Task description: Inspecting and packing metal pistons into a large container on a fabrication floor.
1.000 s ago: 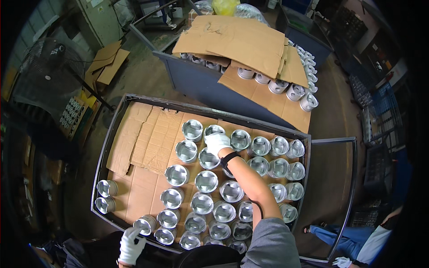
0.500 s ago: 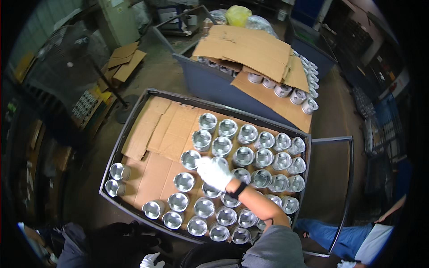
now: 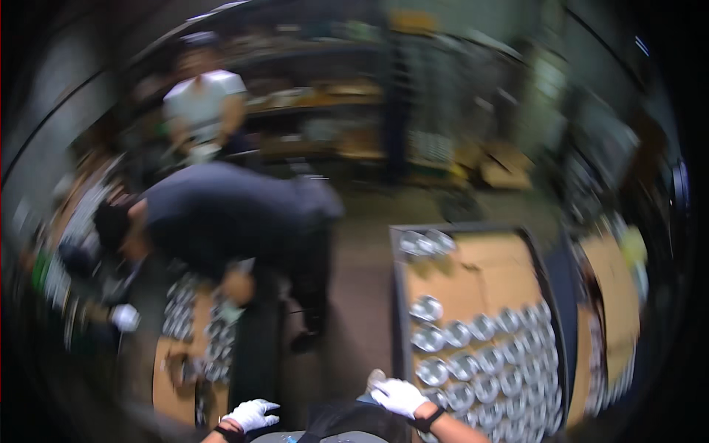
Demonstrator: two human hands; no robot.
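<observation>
Our right hand (image 3: 399,399) — fingers curled — has a blurry greyish piece (image 3: 375,380) near the pistons (image 3: 462,365); our left hand (image 3: 252,415) looks empty, fingers half-spread.

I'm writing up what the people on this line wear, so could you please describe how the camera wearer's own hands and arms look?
The left hand wears a white glove, with a dark band at the wrist. The right hand has a white glove too, and a black wristband. No sleeve shows on either visible forearm.

Glossy metal pistons (image 3: 432,371), matt cardboard (image 3: 489,288)
</observation>
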